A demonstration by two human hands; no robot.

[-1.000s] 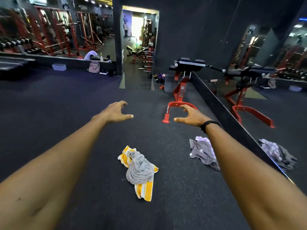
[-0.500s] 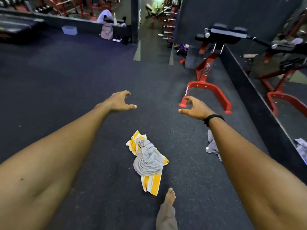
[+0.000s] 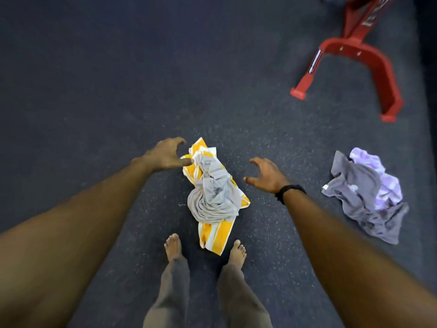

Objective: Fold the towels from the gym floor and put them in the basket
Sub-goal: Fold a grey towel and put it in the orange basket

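A crumpled grey towel lies on top of a yellow-and-white striped towel on the dark gym floor, just ahead of my bare feet. My left hand hovers at the pile's far left end, fingers spread and curved, holding nothing. My right hand, with a black wristband, hangs to the right of the pile, fingers also spread and empty. A second heap of grey and lilac towels lies further right. No basket is in view.
The red steel foot of a gym machine stands on the floor at the upper right. Dark speckled rubber flooring stretches to the left and ahead. My two bare feet stand just behind the striped towel.
The view has tipped down to the floor and I have stepped up to the striped pile. Both hands have dropped from out in front to either side of it.
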